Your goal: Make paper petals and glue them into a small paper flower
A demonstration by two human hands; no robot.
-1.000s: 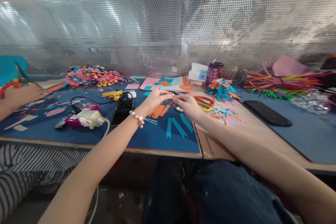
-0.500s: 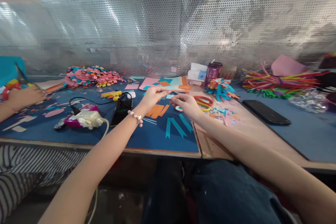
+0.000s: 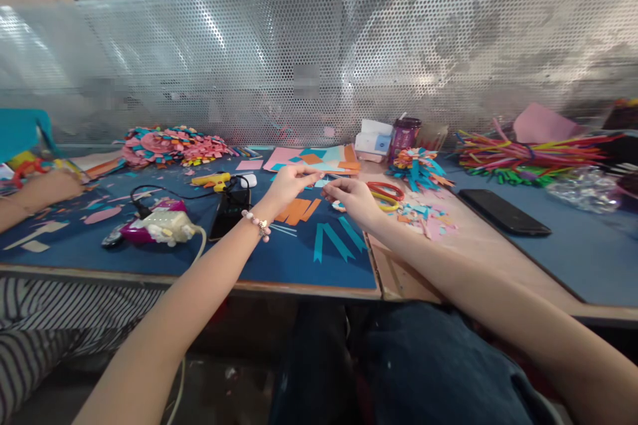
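My left hand [image 3: 293, 184], with a beaded bracelet at its wrist, is closed in a pinch over the blue mat. Facing it a short way off is my right hand [image 3: 351, 196], its thumb and fingertips also pressed together. Whatever the fingertips hold is too small to make out. Below and between the hands lie orange paper strips [image 3: 298, 211]. Nearer the front edge are teal paper strips [image 3: 337, 242] with notched ends. Behind the hands rests a stack of pink, orange and blue paper sheets [image 3: 284, 158].
Left of my arm are a power strip [image 3: 167, 224], a dark phone [image 3: 230, 212] and a yellow glue gun [image 3: 212, 179]. To the right lie rubber rings [image 3: 386, 192], paper scraps [image 3: 428, 219], a paper pompom [image 3: 419, 169] and a black phone [image 3: 503, 211]. A co-worker's hand [image 3: 54, 186] holds orange-handled scissors.
My hands stay almost in place, pinched close to each other. The co-worker's hand at the left has shifted slightly. The view has moved a little.
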